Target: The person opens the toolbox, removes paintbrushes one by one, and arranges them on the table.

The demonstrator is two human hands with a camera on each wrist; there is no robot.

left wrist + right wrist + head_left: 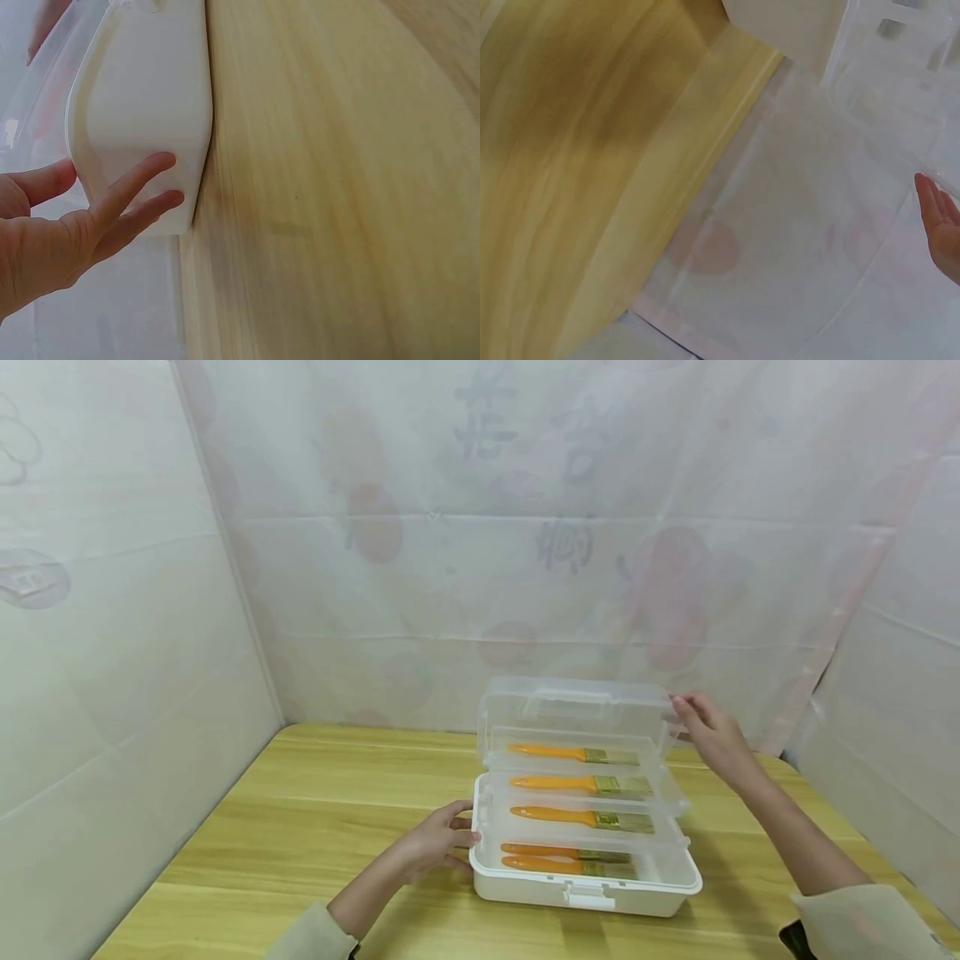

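Note:
A white toolbox (585, 895) stands open on the wooden table (315, 827), with its clear lid (517, 706) raised and its clear trays fanned out in steps. Several orange-handled paint brushes (573, 752) lie on the trays and in the base. My left hand (459, 831) rests against the box's left end. In the left wrist view its straight fingers (127, 191) press the white side wall (150, 90). My right hand (684, 710) touches the lid's upper right corner, and the right wrist view shows its fingers (939, 221) straight.
White, faintly printed sheeting (450, 568) walls the table at the back and on both sides. The box sits right of centre, near the front edge. Bare wood (337, 187) stretches away to the left of the box.

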